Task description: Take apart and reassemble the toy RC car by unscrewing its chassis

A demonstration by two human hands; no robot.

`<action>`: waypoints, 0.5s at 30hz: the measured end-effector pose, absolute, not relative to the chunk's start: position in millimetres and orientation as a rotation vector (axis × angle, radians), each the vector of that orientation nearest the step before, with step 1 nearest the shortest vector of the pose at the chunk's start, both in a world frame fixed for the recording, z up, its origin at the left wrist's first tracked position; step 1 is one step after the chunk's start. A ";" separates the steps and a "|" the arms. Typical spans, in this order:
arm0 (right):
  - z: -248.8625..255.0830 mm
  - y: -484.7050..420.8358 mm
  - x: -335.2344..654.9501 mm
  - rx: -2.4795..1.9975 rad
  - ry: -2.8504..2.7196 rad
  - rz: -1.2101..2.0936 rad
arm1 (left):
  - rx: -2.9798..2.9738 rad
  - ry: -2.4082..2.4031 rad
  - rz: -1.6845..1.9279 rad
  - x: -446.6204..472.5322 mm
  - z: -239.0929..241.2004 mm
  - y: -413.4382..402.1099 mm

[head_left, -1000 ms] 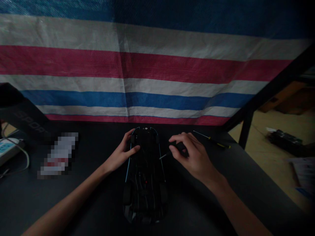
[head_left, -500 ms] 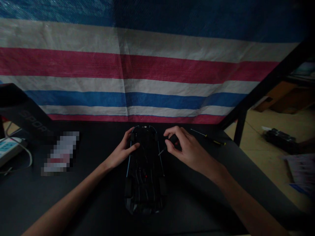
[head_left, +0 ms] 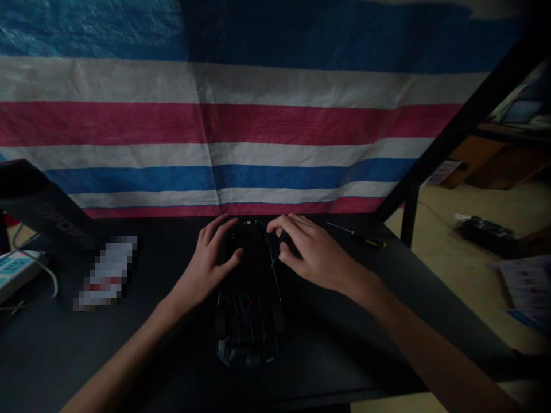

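A black toy car (head_left: pixel 249 310) with thin blue trim lies on the dark table (head_left: pixel 129 355), its far end between my hands. My left hand (head_left: pixel 209 261) grips the car's far left side, thumb laid across the body. My right hand (head_left: pixel 306 252) is closed in a pinch on a small dark-handled screwdriver (head_left: pixel 282 252); its thin shaft points down toward the car's right edge.
A second screwdriver with a yellow-and-black handle (head_left: pixel 357 235) lies right of my hands. A blurred white packet (head_left: pixel 107 272) and a power strip with a cable (head_left: pixel 17 269) sit at left. A striped tarp (head_left: pixel 241 126) hangs behind; the table's right edge drops to the floor.
Both hands have moved closer together over the car's far end. The left hand now covers more of the car, and the right hand has carried the screwdriver leftward onto it.
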State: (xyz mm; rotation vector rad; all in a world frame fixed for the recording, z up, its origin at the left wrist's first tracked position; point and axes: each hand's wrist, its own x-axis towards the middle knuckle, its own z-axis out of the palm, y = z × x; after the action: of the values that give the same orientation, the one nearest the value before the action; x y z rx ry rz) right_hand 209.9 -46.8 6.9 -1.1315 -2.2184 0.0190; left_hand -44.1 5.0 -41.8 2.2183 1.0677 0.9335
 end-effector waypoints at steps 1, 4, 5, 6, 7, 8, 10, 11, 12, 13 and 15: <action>7.2 -46.8 208.6 -1.155 -2.214 -0.018 | 2.357 1.075 0.903 -40.4 -35.2 -1.9; 5.3 -45.0 205.2 -1.208 -2.168 0.006 | 2.587 1.021 0.706 -26.9 -23.5 -19.0; 3.9 -44.3 205.0 -1.204 -2.154 0.058 | 2.616 0.981 0.635 -22.5 -23.1 -22.5; 2.4 -43.6 205.5 -1.189 -2.143 0.118 | 2.637 0.945 0.583 -18.6 -24.2 -24.8; 0.7 -43.2 206.9 -1.165 -2.136 0.176 | 2.657 0.929 0.550 -15.3 -26.3 -26.0; -1.0 -43.0 209.1 -1.136 -2.127 0.221 | 2.679 0.923 0.530 -12.6 -28.8 -26.6; -4.6 -43.0 215.4 -1.078 -2.108 0.267 | 2.716 0.931 0.500 -9.4 -33.3 -26.8; -6.5 -43.1 219.1 -1.048 -2.102 0.276 | 2.721 0.936 0.480 -8.7 -34.7 -27.0; -8.8 -43.2 222.9 -1.017 -2.099 0.282 | 2.722 0.941 0.468 -8.5 -35.4 -27.3; -11.4 -43.2 226.6 -0.987 -2.102 0.286 | 2.720 0.945 0.462 -8.5 -35.5 -27.8; -18.2 -42.3 233.1 -0.933 -2.098 0.299 | 2.718 0.949 0.473 -9.1 -34.8 -29.0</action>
State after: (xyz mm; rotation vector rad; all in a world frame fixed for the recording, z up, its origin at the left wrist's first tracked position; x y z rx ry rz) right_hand 233.1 -42.3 -18.2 -0.9333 -2.0985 0.2990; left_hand -9.1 -29.0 -34.8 2.7183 0.9490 0.4735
